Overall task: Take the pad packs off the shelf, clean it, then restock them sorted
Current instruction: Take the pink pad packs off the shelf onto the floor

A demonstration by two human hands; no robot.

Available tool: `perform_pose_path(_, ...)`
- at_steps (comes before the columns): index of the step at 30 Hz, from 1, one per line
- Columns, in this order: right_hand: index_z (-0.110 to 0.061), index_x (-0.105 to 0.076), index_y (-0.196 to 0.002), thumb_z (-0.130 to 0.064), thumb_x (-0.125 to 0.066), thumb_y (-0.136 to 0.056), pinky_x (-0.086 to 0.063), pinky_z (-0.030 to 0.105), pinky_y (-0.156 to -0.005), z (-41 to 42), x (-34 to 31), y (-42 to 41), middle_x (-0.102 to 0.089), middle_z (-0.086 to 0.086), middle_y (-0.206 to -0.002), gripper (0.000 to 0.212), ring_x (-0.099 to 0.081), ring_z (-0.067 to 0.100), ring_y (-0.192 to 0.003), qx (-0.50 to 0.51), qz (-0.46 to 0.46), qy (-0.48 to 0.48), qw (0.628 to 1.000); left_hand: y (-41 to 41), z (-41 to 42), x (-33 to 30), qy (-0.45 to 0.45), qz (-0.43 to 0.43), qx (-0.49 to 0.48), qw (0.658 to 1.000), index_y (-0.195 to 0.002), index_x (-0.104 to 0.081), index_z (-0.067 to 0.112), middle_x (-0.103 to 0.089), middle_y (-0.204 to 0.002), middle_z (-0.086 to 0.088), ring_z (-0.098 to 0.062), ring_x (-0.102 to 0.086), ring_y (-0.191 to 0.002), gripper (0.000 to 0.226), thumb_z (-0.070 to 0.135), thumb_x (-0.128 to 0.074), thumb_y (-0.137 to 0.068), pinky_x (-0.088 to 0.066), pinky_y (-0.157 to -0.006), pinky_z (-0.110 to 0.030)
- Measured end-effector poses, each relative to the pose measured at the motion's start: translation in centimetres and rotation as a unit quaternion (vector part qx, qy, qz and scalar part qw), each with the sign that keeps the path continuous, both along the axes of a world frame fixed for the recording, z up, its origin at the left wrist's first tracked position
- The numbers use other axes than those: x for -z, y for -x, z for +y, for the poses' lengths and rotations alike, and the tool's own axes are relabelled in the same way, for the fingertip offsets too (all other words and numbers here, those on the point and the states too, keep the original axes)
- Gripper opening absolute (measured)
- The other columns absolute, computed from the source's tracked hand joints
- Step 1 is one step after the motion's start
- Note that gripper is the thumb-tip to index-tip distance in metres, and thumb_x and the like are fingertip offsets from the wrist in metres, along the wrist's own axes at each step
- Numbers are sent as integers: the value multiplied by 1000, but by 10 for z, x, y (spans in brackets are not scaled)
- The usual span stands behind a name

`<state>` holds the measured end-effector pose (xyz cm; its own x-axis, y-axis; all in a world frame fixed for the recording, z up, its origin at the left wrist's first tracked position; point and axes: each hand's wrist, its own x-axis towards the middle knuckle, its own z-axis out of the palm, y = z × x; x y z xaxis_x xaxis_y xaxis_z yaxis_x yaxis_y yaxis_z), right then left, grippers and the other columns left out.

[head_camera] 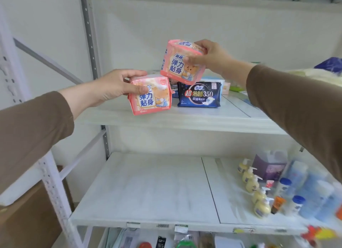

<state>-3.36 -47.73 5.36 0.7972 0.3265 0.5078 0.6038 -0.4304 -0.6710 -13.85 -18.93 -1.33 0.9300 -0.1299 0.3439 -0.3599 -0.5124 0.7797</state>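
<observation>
My left hand (114,84) grips a pink pad pack (150,95) by its top left corner; the pack's base meets the front of the white middle shelf (148,118). My right hand (209,56) holds a second, matching pink pad pack (181,62) in the air above the shelf, tilted, thumb across its front. A dark blue pad pack (199,95) stands on the shelf just right of the first pink one. Behind it, more packs (224,84), light blue and pink, are partly hidden.
A grey upright post (90,36) frames the shelf's left side. The shelf below carries yellow pump bottles (253,184), blue bottles (311,192) and a purple jug (268,166) at its right. A blue bag on pale cloth (329,64) sits far right. A cardboard box (27,220) stands low left.
</observation>
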Motion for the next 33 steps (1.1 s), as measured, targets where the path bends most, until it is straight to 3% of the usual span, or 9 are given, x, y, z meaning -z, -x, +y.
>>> perform_pose_path(5, -18, -52, -125, -47, -89, -65, -60, 35, -86, -18, 23, 56, -68, -4, -109, 77, -72, 12, -94, 32, 13, -1, 999, 33, -3, 13, -2, 6, 26, 1000, -138, -56, 32, -71, -114, 4, -6, -67, -99, 69, 34, -80, -73, -49, -83, -14)
perform_pose_path(8, -17, -53, -121, -47, -91, -63, -61, 41, -81, -21, 48, 83, -68, -5, -103, 76, -72, 17, -93, 49, 26, -20, 998, 50, 2, 27, 5, 7, 42, 999, -135, -57, 32, -69, -113, 5, -4, -64, -95, 69, 35, -79, -70, -49, -76, -8)
perform_pose_path(10, -16, -53, -117, -44, -92, -62, -60, 34, -70, -20, 68, 98, -68, -4, -101, 73, -73, 18, -91, 46, 42, -38, 997, 59, 8, 43, 11, 12, 48, 999, -134, -57, 30, -67, -115, 2, -5, -63, -94, 71, 36, -83, -68, -50, -76, -8)
perform_pose_path(12, -16, -53, -117, -45, -93, -60, -58, 30, -68, -17, 89, 113, -69, -3, -103, 75, -73, 14, -89, 44, 53, -51, 996, 69, 14, 61, 16, 22, 48, 998, -133, -57, 30, -65, -119, 2, -7, -63, -95, 78, 40, -90, -63, -52, -84, -15)
perform_pose_path(14, -12, -51, -122, -45, -92, -59, -60, 34, -81, -13, 112, 126, -69, 0, -111, 82, -72, 13, -94, 38, 66, -62, 995, 81, 20, 80, 18, 29, 46, 998, -132, -57, 31, -62, -123, 4, -8, -62, -98, 82, 46, -87, -57, -51, -94, -26)
perform_pose_path(18, -13, -50, -121, -40, -89, -64, -60, 38, -84, -10, 162, 151, -69, 2, -115, 74, -72, 15, -97, 20, 95, -55, 994, 105, 23, 120, 26, 49, 52, 997, -129, -58, 32, -62, -123, 5, -7, -60, -102, 84, 51, -85, -51, -51, -94, -31)
perform_pose_path(26, -15, -53, -124, -50, -91, -56, -59, 34, -83, -30, 287, 185, -67, -3, -109, 85, -70, 14, -99, 20, 164, -51, 985, 148, 9, 235, 37, 123, 31, 991, -130, -55, 31, -60, -117, 14, -8, -56, -110, 82, 46, -88, -56, -51, -93, -28)
perform_pose_path(30, -14, -53, -124, -47, -92, -56, -59, 40, -87, -43, 366, 196, -68, 0, -111, 85, -70, 18, -100, 23, 222, -37, 974, 167, -6, 311, 26, 167, 19, 986, -133, -53, 28, -58, -123, 15, -4, -53, -114, 81, 38, -91, -62, -47, -101, -30)
perform_pose_path(33, -18, -54, -119, -55, -94, -49, -58, 43, -88, -47, 422, 204, -68, 0, -109, 89, -70, 16, -97, 27, 260, -33, 965, 181, -15, 367, 31, 206, 10, 978, -134, -50, 28, -56, -125, 13, -2, -52, -116, 81, 35, -86, -62, -51, -98, -32)
